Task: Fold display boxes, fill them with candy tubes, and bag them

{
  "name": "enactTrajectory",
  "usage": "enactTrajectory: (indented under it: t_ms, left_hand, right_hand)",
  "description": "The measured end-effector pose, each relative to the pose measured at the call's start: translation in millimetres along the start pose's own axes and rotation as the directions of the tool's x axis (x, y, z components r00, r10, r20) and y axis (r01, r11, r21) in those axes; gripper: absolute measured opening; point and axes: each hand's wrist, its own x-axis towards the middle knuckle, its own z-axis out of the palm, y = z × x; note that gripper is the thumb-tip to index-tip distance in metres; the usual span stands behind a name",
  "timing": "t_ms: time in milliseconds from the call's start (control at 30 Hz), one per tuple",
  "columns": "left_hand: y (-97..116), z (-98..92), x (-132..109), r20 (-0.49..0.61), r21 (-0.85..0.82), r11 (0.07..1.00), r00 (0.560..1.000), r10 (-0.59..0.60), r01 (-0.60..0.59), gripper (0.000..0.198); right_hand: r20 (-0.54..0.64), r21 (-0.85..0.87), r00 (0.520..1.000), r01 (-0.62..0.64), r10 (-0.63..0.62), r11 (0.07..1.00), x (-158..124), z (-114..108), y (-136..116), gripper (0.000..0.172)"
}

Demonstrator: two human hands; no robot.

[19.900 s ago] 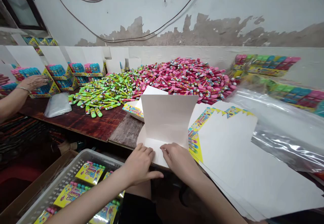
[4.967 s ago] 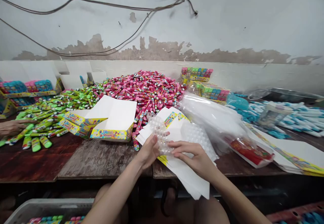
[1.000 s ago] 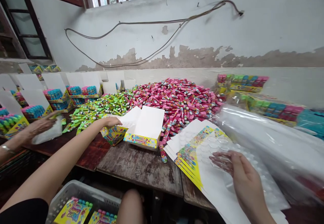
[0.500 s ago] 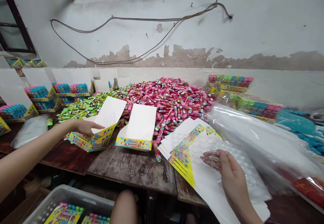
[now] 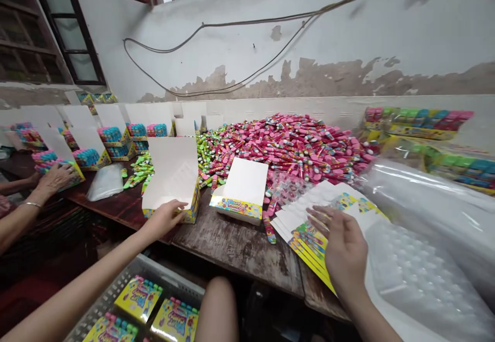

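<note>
Far left, a co-worker's hand (image 5: 56, 177) rests on a yellow cardboard display box packed with blue and pink candy tubes (image 5: 58, 162). A clear plastic bag (image 5: 105, 182) lies to its right on the dark worn wooden tabletop (image 5: 235, 246). The person's left hand (image 5: 164, 219) reaches forward, fingers (image 5: 178, 204) open and touching the lower corner of an open yellow printed box with a tall white lid (image 5: 172, 174), no clear grip. Just right stands a second yellow box with a white lid (image 5: 240, 190). Behind them lies a heap of pink and green candy tubes (image 5: 294, 143). The right hand (image 5: 342, 244) hovers low, fingers (image 5: 320, 217) spread open over a stack of white-backed printed cards (image 5: 305, 233), touching or nearly touching it. A clear plastic blister tray (image 5: 419, 275) lies beside the hand, to the right.
</note>
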Motion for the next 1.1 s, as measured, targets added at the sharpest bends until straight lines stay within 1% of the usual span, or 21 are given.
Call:
enactTrajectory:
  t_ms: [33,67,100,133,167,200,233,267,300,333,400,467,533,633,733,767,833,900,967,1033,1100]
  left_hand:
    - [-0.1,4.2,-1.6,-0.068,0.006,1.000,0.998,0.009,-0.009,0.037]
    - [-0.3,6.5,-2.4,-0.150,-0.005,1.000,0.989,-0.006,0.005,0.039]
    - [-0.6,7.3,-2.3,-0.246,-0.028,0.999,0.968,-0.045,0.040,0.044]
    - [-0.9,6.9,-1.2,-0.339,-0.056,0.995,0.935,-0.100,0.086,0.050]
    - [-1.0,5.5,0.9,-0.416,-0.073,0.988,0.896,-0.154,0.136,0.059]
    - [-0.9,3.6,3.9,-0.463,-0.063,0.981,0.866,-0.192,0.183,0.070]
    - [-0.5,1.6,7.7,-0.479,-0.022,0.973,0.852,-0.212,0.230,0.083]
    - [0.3,-0.4,12.0,-0.462,0.046,0.962,0.859,-0.220,0.271,0.095]
    - [1.3,-2.1,16.4,-0.416,0.123,0.945,0.880,-0.228,0.303,0.104]
    - [2.4,-3.4,20.6,-0.355,0.191,0.927,0.903,-0.243,0.324,0.108]
    - [4.0,-4.3,27.5,-0.248,0.263,0.900,0.926,-0.286,0.348,0.103]
    - [4.1,-3.1,31.3,-0.205,0.269,0.892,0.927,-0.314,0.362,0.091]
    - [3.1,-0.2,31.8,-0.219,0.262,0.893,0.924,-0.314,0.366,0.083]
    - [1.7,5.6,28.5,-0.293,0.272,0.901,0.921,-0.257,0.338,0.072]
    - [2.4,10.1,22.4,-0.424,0.322,0.897,0.893,-0.151,0.304,0.059]
    - [2.9,10.9,20.1,-0.453,0.339,0.889,0.881,-0.132,0.308,0.056]
    - [3.7,10.9,15.1,-0.472,0.359,0.874,0.871,-0.133,0.328,0.052]
    - [3.1,8.6,10.3,-0.450,0.365,0.864,0.878,-0.161,0.345,0.045]
    - [0.1,3.7,5.8,-0.399,0.378,0.868,0.902,-0.162,0.323,0.040]
    - [-5.5,-4.2,2.3,-0.315,0.396,0.880,0.939,-0.138,0.262,0.042]
    - [-12.7,-14.7,0.3,-0.200,0.405,0.899,0.976,-0.092,0.167,0.050]
  right_hand:
    - [0.020,-0.047,0.996,0.091,-0.091,0.995,3.0,8.3,0.7,0.034]
    - [0.056,-0.104,0.980,0.195,-0.190,0.975,6.3,16.8,1.8,0.030]
    - [0.117,-0.164,0.951,0.302,-0.286,0.939,9.5,25.5,3.3,0.026]
    - [0.200,-0.217,0.909,0.406,-0.367,0.888,11.9,34.2,5.2,0.022]
    - [0.299,-0.252,0.856,0.496,-0.421,0.831,13.1,42.8,7.5,0.020]
    - [0.403,-0.269,0.800,0.568,-0.445,0.778,12.6,51.0,10.2,0.018]
    - [0.497,-0.276,0.744,0.624,-0.447,0.731,10.3,58.6,13.3,0.016]
    - [0.577,-0.278,0.691,0.667,-0.434,0.691,6.5,65.2,16.7,0.016]
    - [0.641,-0.276,0.645,0.700,-0.417,0.659,1.5,70.7,20.3,0.015]
    - [0.685,-0.270,0.606,0.727,-0.404,0.632,-4.3,74.9,24.0,0.014]
    - [0.725,-0.256,0.553,0.769,-0.410,0.586,-15.7,79.6,30.7,0.012]
    - [0.732,-0.248,0.526,0.798,-0.434,0.549,-23.9,80.1,35.7,0.010]
    - [0.733,-0.249,0.510,0.817,-0.450,0.520,-27.5,78.5,38.5,0.009]
    - [0.736,-0.242,0.488,0.837,-0.468,0.491,-26.7,76.3,40.3,0.010]
    - [0.725,-0.233,0.476,0.850,-0.498,0.473,-24.5,76.0,41.6,0.010]
    - [0.722,-0.231,0.473,0.853,-0.506,0.468,-24.1,76.1,42.2,0.010]
    - [0.722,-0.226,0.466,0.857,-0.512,0.462,-24.0,76.1,43.4,0.009]
    - [0.726,-0.225,0.463,0.858,-0.509,0.461,-24.2,75.4,44.7,0.008]
    - [0.727,-0.223,0.464,0.857,-0.507,0.465,-24.2,74.0,45.5,0.008]
    - [0.725,-0.219,0.465,0.855,-0.508,0.471,-24.0,72.4,45.7,0.009]
    - [0.723,-0.212,0.467,0.851,-0.509,0.480,-23.9,71.1,45.4,0.010]
